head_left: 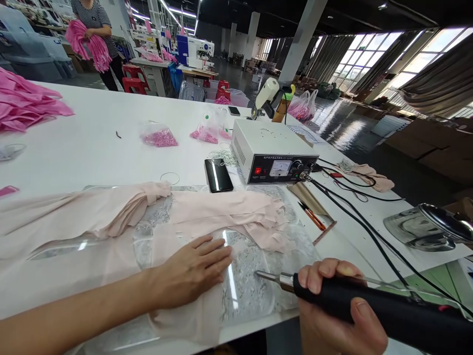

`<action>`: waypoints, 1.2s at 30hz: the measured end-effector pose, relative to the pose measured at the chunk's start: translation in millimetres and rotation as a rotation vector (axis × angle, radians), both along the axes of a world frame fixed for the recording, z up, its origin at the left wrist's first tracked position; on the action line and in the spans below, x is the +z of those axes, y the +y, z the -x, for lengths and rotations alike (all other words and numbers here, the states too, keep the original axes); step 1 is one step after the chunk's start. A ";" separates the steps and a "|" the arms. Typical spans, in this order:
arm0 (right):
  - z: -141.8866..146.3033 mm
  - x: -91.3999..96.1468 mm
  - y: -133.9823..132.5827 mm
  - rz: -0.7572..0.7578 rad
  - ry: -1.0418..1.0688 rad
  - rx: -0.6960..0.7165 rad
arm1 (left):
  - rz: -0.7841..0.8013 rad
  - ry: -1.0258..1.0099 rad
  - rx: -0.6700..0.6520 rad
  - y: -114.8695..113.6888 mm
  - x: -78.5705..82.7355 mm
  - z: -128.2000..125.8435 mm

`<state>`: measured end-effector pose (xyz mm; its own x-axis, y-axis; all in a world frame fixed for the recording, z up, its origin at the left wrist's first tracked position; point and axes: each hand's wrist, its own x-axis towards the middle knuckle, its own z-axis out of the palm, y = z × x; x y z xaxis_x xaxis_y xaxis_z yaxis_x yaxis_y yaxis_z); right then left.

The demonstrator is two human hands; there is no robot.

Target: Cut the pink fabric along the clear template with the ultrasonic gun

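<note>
My left hand [192,271] lies flat with fingers stretched out on pale pink fabric [221,209] spread over a glass plate [251,281] and a lace piece. My right hand [332,315] is wrapped round the black handle of a hand-held cutting tool [369,305], whose thin metal tip [262,274] points left, just right of my left fingertips and low over the glass. A black cable runs from the tool to a white control box [273,153] with a meter and knobs.
A black phone [218,175] lies left of the box. Bags of pink beads [159,137] and a pink garment pile [25,103] sit farther back. A metal iron [424,229] rests at the right edge. A person holding pink cloth [90,44] stands at far left.
</note>
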<state>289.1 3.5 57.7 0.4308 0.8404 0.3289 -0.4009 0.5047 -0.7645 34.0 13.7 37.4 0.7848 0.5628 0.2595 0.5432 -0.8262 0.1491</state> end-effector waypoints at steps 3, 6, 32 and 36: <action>2.4 0.1 3.4 -0.002 0.012 -0.011 | 0.018 -0.015 -0.014 3.3 4.5 -1.6; 5.2 -0.4 6.5 -0.010 0.013 -0.012 | 0.011 -0.001 -0.043 8.8 6.5 -5.9; 19.8 4.0 21.2 0.024 -0.009 -0.046 | -0.238 -0.126 0.039 1.4 -10.4 -7.7; 23.2 4.3 23.0 0.037 -0.030 -0.058 | -0.240 -0.169 0.044 1.2 -9.7 -8.7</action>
